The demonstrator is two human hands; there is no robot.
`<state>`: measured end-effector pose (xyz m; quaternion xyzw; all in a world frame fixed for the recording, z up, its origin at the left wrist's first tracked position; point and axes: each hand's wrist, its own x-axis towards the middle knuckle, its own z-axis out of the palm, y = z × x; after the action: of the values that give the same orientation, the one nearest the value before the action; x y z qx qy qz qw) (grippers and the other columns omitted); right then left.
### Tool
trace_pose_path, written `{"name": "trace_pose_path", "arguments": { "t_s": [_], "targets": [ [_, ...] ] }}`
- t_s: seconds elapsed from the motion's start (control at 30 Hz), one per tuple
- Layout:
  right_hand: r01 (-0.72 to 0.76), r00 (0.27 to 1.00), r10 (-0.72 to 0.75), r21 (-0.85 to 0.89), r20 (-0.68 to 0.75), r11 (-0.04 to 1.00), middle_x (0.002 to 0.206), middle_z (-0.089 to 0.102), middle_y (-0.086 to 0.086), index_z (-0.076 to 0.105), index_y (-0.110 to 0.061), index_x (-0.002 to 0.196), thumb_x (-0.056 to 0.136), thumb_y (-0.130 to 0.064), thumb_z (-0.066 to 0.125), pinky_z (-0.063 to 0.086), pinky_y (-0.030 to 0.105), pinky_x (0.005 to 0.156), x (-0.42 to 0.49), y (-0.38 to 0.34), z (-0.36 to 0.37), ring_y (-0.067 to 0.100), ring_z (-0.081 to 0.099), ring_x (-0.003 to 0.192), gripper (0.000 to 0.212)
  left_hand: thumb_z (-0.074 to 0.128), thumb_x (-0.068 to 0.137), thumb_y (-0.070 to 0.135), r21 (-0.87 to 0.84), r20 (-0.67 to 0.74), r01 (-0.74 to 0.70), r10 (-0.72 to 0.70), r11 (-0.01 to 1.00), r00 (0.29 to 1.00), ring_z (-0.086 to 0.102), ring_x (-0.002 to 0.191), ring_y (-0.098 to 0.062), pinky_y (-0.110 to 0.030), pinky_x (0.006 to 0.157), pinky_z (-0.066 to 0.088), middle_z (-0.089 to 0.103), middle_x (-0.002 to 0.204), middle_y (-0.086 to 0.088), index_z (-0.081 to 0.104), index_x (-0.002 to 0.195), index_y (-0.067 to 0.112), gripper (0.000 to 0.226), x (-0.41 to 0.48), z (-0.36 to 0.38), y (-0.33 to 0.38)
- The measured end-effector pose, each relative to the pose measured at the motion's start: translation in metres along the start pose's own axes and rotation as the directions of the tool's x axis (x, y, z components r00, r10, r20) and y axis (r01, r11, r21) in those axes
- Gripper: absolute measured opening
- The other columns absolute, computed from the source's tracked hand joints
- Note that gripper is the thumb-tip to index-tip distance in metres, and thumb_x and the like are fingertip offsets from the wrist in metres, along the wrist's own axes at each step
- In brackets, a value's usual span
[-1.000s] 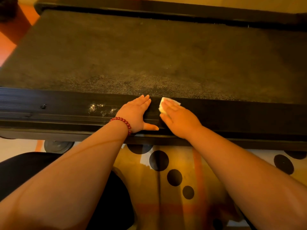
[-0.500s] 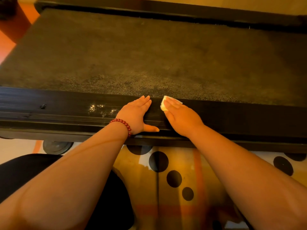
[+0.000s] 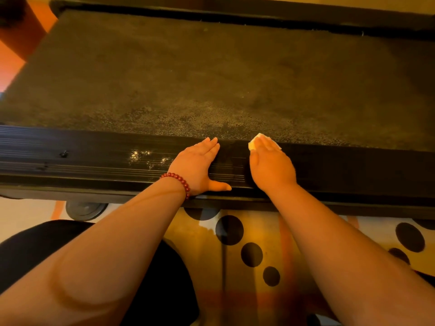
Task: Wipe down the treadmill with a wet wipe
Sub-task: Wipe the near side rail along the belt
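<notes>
From the head camera we see the wet wipe pressed flat under the straight fingers of the right hand. It sits at the far edge of the treadmill's near side rail, where the rail meets the belt. The left hand lies flat and open on the rail just beside it, holding nothing. We judge the rail is being wiped; the next move calls for sliding the wipe along it under even pressure.

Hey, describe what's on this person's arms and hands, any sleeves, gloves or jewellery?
The left arm and right arm are bare, with no sleeves in view. The left hand and right hand wear no gloves, and no ring or watch shows. The only item worn is a bracelet of round dark red beads on the left wrist.
</notes>
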<state>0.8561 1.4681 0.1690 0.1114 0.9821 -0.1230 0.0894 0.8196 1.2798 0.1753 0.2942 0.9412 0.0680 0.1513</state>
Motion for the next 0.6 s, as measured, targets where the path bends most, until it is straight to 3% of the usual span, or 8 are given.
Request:
{"name": "trace_pose_path", "arguments": {
  "t_s": [0.07,0.2,0.27,0.4,0.43,0.53,0.6],
  "targets": [
    [0.015,1.0,-0.015,-0.005,-0.015,1.0,0.161,0.013,0.005,0.013,-0.012,0.154,0.105,-0.032,0.021,0.017,0.034,0.117,0.0,-0.016,0.004,0.019,0.012,0.148,0.054,0.054,0.069,0.079,-0.004,-0.011,-0.013,0.013,1.0,1.0,0.001,0.147,-0.013,-0.031,0.117,0.006,0.0,0.161,0.003,0.007,0.153,0.016,0.115,0.0,0.002,-0.001],
    [0.309,0.949,-0.308,0.009,0.07,0.951,0.162,0.01,0.001,0.015,-0.015,0.154,0.105,-0.03,0.024,0.018,0.03,0.115,-0.009,-0.032,0.005,0.013,0.011,0.148,0.052,0.054,0.07,0.078,-0.029,-0.019,-0.041,0.04,0.999,0.999,0.001,0.147,-0.012,-0.029,0.117,0.005,0.002,0.161,0.003,0.008,0.153,0.016,0.113,0.0,0.0,-0.005],
    [0.285,0.955,-0.286,0.017,0.08,0.958,0.162,0.01,-0.001,0.016,-0.016,0.154,0.105,-0.029,0.023,0.018,0.03,0.116,-0.007,-0.02,0.001,0.012,0.01,0.148,0.05,0.053,0.072,0.078,-0.022,0.001,-0.054,0.054,0.998,0.999,-0.001,0.147,-0.011,-0.028,0.116,0.003,0.0,0.161,0.004,0.006,0.153,0.017,0.112,-0.002,-0.001,-0.009],
    [0.013,1.0,-0.013,0.027,0.012,1.0,0.161,0.013,0.001,0.016,-0.016,0.153,0.105,-0.03,0.02,0.021,0.034,0.116,0.001,-0.014,-0.001,0.016,0.012,0.148,0.051,0.052,0.073,0.077,-0.006,0.016,-0.041,0.041,0.999,0.999,-0.004,0.147,-0.012,-0.026,0.114,-0.001,-0.003,0.161,0.003,0.003,0.153,0.015,0.112,-0.008,-0.007,-0.02],
    [0.025,1.0,-0.025,0.028,0.018,0.999,0.161,0.013,0.001,0.015,-0.015,0.153,0.105,-0.03,0.021,0.021,0.034,0.116,0.0,-0.024,-0.001,0.016,0.011,0.148,0.051,0.051,0.073,0.077,-0.005,0.019,-0.041,0.041,0.999,0.999,-0.004,0.147,-0.013,-0.026,0.114,-0.002,-0.003,0.161,0.002,0.002,0.153,0.015,0.113,-0.009,-0.008,-0.022],
    [0.246,0.966,-0.247,0.026,0.074,0.969,0.162,0.01,0.0,0.015,-0.015,0.154,0.105,-0.029,0.023,0.018,0.031,0.116,-0.009,-0.05,0.004,0.013,0.008,0.148,0.051,0.05,0.072,0.078,0.002,0.017,-0.051,0.051,0.999,0.999,-0.004,0.147,-0.012,-0.025,0.112,-0.004,-0.003,0.161,0.002,0.002,0.153,0.014,0.113,-0.009,-0.009,-0.025],
    [0.285,0.952,-0.286,0.024,0.107,0.958,0.162,0.008,-0.002,0.014,-0.017,0.154,0.105,-0.029,0.023,0.017,0.033,0.118,-0.008,-0.046,0.007,0.011,0.008,0.148,0.051,0.05,0.071,0.079,0.004,0.025,-0.053,0.053,0.999,0.998,-0.003,0.147,-0.012,-0.026,0.114,-0.002,-0.002,0.161,0.002,0.004,0.153,0.015,0.114,-0.007,-0.009,-0.026]
  ]
}}
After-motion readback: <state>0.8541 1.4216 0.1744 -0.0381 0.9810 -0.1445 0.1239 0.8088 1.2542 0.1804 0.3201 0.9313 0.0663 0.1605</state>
